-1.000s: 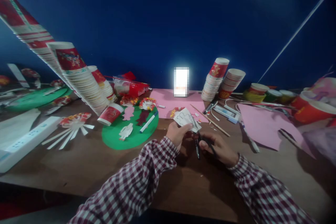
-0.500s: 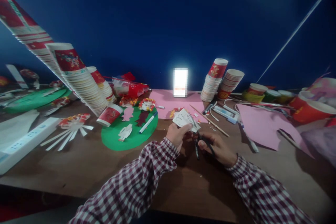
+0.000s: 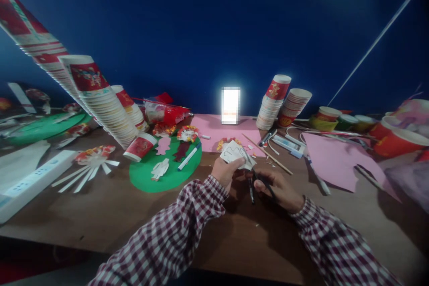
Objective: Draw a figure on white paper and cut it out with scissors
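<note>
My left hand [image 3: 224,171] pinches a small white paper piece [image 3: 233,152] with outlines drawn on it, holding it up just above the wooden table [image 3: 100,210]. My right hand [image 3: 279,190] is closed around black-handled scissors [image 3: 259,178], whose blades reach into the paper's lower right edge. A dark pen [image 3: 250,187] lies on the table under my hands. Both sleeves are red-and-white checked.
A green paper disc [image 3: 147,174] with paper cut-outs and a white marker [image 3: 188,157] lies to the left. Tall tilted stacks of red-and-white paper cups [image 3: 97,98] stand left, shorter stacks [image 3: 275,98] back right. Pink paper sheets [image 3: 338,158], sticks, paint pots [image 3: 330,118] and a white power strip [image 3: 33,178] surround them.
The paper piece has turned slightly in my left hand and dropped a little. My right hand with the scissors has barely shifted.
</note>
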Demonstrator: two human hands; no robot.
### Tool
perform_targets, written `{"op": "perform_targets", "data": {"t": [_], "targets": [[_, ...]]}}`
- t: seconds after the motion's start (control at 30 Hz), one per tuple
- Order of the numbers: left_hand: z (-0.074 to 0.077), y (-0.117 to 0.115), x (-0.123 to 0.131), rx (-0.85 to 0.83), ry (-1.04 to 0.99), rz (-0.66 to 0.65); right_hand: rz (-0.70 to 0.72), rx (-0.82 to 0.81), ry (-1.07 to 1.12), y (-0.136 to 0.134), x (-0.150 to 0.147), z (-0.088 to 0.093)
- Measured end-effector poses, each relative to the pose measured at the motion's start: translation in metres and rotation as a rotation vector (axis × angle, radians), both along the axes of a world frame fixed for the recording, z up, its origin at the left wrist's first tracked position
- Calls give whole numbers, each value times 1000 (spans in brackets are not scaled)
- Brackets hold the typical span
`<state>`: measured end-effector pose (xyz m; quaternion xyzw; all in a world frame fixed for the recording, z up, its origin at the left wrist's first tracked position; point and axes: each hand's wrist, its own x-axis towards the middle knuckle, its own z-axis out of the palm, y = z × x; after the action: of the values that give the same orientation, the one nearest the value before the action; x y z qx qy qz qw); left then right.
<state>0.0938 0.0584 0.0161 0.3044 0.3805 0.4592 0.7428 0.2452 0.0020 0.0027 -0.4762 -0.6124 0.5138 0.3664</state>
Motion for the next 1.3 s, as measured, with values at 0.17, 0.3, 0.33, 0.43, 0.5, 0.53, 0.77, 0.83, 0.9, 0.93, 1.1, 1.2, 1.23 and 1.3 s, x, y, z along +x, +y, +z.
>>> {"op": "perform_targets", "data": {"t": [0.17, 0.3, 0.33, 0.43, 0.5, 0.53, 0.77, 0.83, 0.9, 0.93, 1.1, 1.2, 1.23, 1.3], "targets": [[-2, -2, 1, 32, -17, -13, 6, -25, 40, 0, 1, -4], [-4, -1, 2, 52, -35, -10, 12, -6, 34, 0, 0, -3], [-4, -1, 2, 53, -37, -7, 12, -7, 36, 0, 0, -3], [-4, -1, 2, 50, -41, -6, 7, -24, 47, 0, -1, -4], [-4, -1, 2, 43, -36, -5, 6, -25, 43, 0, -2, -3], [-4, -1, 3, 39, -32, -1, 5, -15, 38, -1, -2, -3], [-4, -2, 6, -8, -36, 37, -26, 42, -11, -1, -4, 1], [-3, -3, 7, -23, -36, 43, -22, 50, -6, -1, -5, 2], [-3, -3, 7, -41, -27, 43, -29, 57, -6, -1, -5, 1], [-2, -4, 8, -54, -19, 41, -36, 61, -8, -1, -5, 1], [-2, -4, 7, -84, 50, 38, -49, 60, -16, 0, -4, -1], [-2, -4, 7, -98, 85, 42, -50, 85, -11, 0, -4, 0], [-2, -4, 7, -108, 86, 45, -51, 92, -11, 0, -5, 0], [-1, -4, 7, -119, 54, 50, -58, 92, -4, 0, -5, 1]]}}
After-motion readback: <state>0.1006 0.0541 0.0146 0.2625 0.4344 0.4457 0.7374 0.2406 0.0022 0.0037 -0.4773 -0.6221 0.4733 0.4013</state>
